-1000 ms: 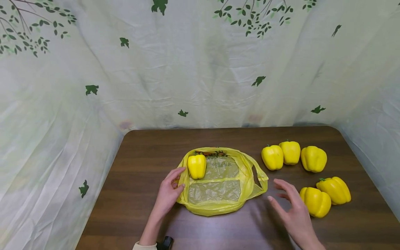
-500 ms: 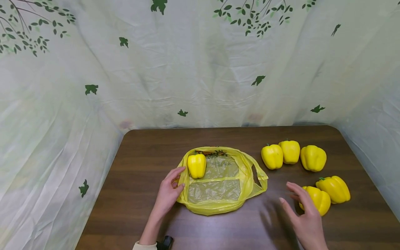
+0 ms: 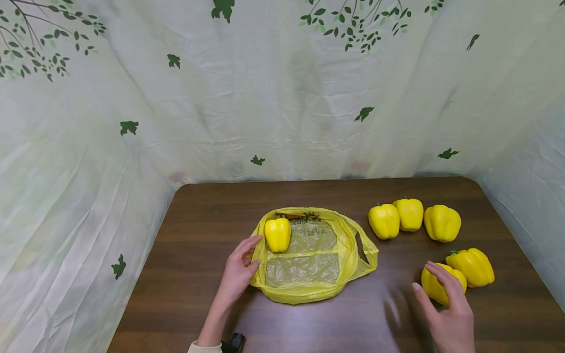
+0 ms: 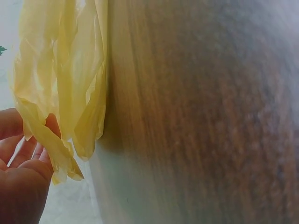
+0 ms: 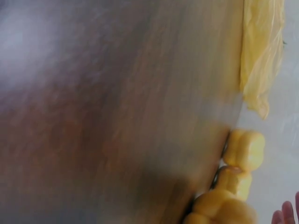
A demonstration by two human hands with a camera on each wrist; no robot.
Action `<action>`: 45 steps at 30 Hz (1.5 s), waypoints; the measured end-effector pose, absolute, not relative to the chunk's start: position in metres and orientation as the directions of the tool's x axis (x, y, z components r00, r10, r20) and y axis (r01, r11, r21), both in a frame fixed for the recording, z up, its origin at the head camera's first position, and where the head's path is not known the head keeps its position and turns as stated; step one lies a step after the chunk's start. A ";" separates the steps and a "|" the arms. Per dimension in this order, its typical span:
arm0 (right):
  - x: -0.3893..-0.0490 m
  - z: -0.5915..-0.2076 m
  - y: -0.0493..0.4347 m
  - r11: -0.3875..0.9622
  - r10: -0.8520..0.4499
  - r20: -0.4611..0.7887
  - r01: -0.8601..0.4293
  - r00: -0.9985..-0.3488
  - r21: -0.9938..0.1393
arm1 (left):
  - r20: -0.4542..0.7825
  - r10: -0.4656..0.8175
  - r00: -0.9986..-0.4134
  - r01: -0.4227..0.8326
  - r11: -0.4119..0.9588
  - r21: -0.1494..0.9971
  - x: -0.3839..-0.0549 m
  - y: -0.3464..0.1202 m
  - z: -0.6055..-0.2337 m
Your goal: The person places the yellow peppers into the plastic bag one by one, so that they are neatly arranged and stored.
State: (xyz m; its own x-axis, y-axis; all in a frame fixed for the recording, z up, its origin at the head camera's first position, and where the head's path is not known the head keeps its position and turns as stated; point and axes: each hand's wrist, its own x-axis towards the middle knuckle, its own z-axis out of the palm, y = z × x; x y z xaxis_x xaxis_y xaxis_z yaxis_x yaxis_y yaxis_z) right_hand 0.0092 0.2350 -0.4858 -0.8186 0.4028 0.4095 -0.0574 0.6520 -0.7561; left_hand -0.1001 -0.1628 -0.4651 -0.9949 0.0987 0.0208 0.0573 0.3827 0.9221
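Observation:
A yellow plastic bag lies spread wide on the table, with one yellow bell pepper inside at its left. My left hand grips the bag's left side, fingers curled about the handle in the left wrist view. Off to the right, my right hand reaches over a nearer bell pepper, thumb and fingers spread apart, partly covering it. Another bell pepper lies on its side just behind that one. In the right wrist view only fingertips show, at the lower right corner.
At the back right stand three more bell peppers, a left one, a middle one and a right one. The bag's right handle points toward them. Behind the brown table hangs a leaf-printed cloth.
My right hand has moved right, from beside the bag to over the nearer bell pepper. The left hand and the bag have stayed in place.

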 end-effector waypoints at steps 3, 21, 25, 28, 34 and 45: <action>0.010 -0.487 0.239 0.656 0.416 0.433 -0.066 -0.800 -0.752 | 0.022 0.096 -0.995 0.057 0.379 0.924 -0.101 -0.165 -0.470; 0.013 -0.492 0.262 0.623 0.570 0.294 0.171 -0.767 -0.763 | 0.039 0.063 -0.997 0.060 0.375 0.925 -0.108 -0.172 -0.502; 0.012 -0.493 0.264 0.567 0.608 0.175 0.270 -0.774 -0.778 | 0.034 0.061 -0.998 0.054 0.375 0.926 -0.108 -0.172 -0.503; 0.010 -0.494 0.267 0.533 0.625 0.081 0.349 -0.776 -0.771 | 0.032 0.058 -0.998 0.051 0.375 0.926 -0.108 -0.172 -0.503; 0.008 -0.494 0.278 0.487 0.617 -0.069 0.449 -0.784 -0.749 | 0.037 0.059 -0.998 0.056 0.376 0.925 -0.109 -0.173 -0.504; 0.007 -0.497 0.289 0.478 0.594 -0.137 0.485 -0.793 -0.733 | 0.019 0.076 -0.997 0.046 0.373 0.927 -0.102 -0.165 -0.479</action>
State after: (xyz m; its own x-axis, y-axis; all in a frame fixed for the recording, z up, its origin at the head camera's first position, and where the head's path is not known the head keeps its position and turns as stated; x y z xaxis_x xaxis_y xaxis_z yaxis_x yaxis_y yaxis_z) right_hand 0.0072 0.2887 -0.4969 -0.7927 0.5941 -0.1368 0.4845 0.4779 -0.7327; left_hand -0.1019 -0.1646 -0.4788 -0.9970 0.0755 0.0194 0.0463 0.3733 0.9265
